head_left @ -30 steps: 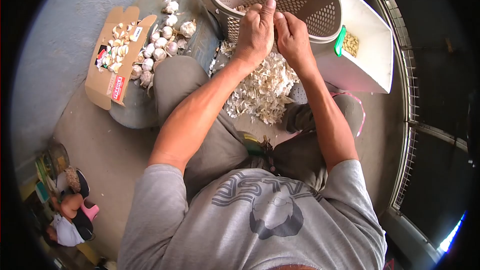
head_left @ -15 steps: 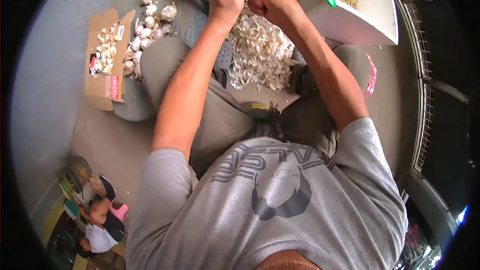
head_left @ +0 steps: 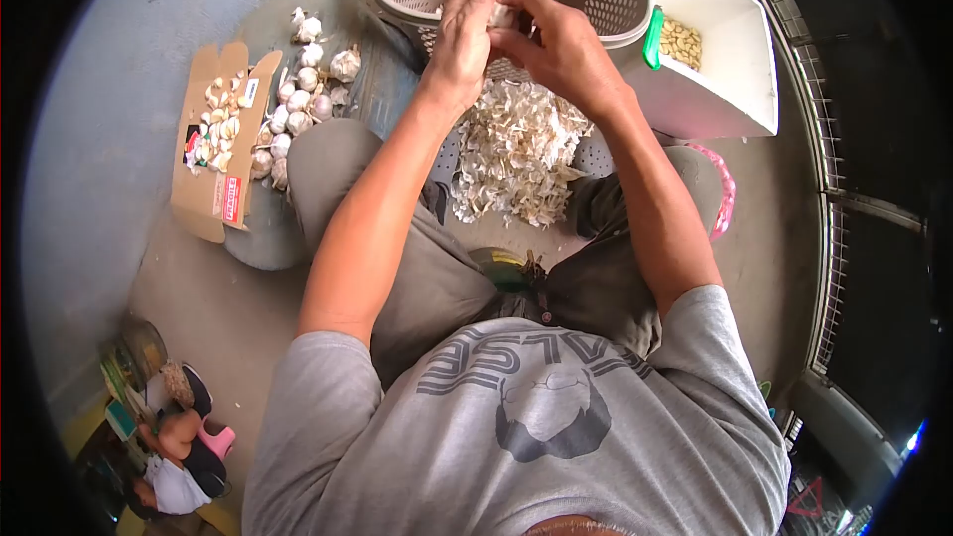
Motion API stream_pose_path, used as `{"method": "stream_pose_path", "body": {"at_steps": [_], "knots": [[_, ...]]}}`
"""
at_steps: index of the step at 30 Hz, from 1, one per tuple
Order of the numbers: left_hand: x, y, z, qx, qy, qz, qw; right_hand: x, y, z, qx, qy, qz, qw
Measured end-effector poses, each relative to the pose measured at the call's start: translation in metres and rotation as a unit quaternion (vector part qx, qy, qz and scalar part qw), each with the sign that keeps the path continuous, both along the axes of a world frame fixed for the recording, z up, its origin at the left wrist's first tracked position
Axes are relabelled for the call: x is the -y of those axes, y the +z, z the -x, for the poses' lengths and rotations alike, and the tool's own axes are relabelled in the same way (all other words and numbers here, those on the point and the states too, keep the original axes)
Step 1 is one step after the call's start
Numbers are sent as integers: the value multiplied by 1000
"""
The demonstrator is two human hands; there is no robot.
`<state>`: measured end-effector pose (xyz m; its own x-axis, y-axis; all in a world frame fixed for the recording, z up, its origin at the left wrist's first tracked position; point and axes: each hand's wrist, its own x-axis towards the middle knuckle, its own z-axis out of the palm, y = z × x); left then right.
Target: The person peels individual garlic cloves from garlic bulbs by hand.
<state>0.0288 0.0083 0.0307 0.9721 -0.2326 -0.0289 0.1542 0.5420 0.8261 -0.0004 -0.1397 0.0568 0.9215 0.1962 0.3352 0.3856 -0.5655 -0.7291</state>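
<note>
Near the rim of a perforated basket, both hands meet around a whitish piece of garlic. My left hand has its fingers closed against one side of the piece, and my right hand curls its fingers and thumb on the other side. A heap of papery garlic skins lies on the floor below the hands. Whole garlic bulbs rest on a rounded surface at the left, beside an opened cardboard box that holds loose cloves.
At the right stands a white box with peeled cloves and a green handle at its edge. A pink patterned strip is by the right knee. Another person sits at the lower left. Metal mesh lines the right.
The view has shifted, so the basket shows more fully. My hands sit lower in the picture, and the fingers have changed their hold around the garlic.
</note>
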Motion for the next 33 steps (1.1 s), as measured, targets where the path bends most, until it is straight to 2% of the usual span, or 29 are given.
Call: {"method": "stream_pose_path", "body": {"at_steps": [1,3,7,8,11,15,19,21,23,26,29,31,33], "knots": [[-1,1,0,3,-19,-7,1000,1,1,-1,8,-2,37,999],[-5,0,1,4,-55,-22,998,2,8,-2,-32,8,11,999],[-4,2,1,-32,-27,-22,999,-6,13,2,-46,22,-20,999],[-4,3,2,-36,-30,-25,999,-6,9,0,-19,17,20,999],[-8,7,5,-56,-25,-28,998,-17,12,4,-58,25,-2,998],[-16,14,6,-125,12,-29,992,-25,0,5,42,24,16,999],[-24,16,2,-171,-19,-16,985,-33,5,12,23,26,-26,999],[-21,18,6,-186,-12,-7,982,-30,11,15,-44,11,-112,993],[-11,24,7,-182,10,3,983,-21,14,14,-242,26,-266,933],[-7,25,5,-94,24,-80,992,-13,-1,6,-264,46,-358,895],[-8,20,5,-4,24,-112,993,-13,3,3,-301,29,-497,813],[-6,17,6,76,22,-123,989,-13,5,4,-269,13,-436,859],[-2,14,5,111,35,-190,975,-13,7,4,-234,3,-343,910]]}}
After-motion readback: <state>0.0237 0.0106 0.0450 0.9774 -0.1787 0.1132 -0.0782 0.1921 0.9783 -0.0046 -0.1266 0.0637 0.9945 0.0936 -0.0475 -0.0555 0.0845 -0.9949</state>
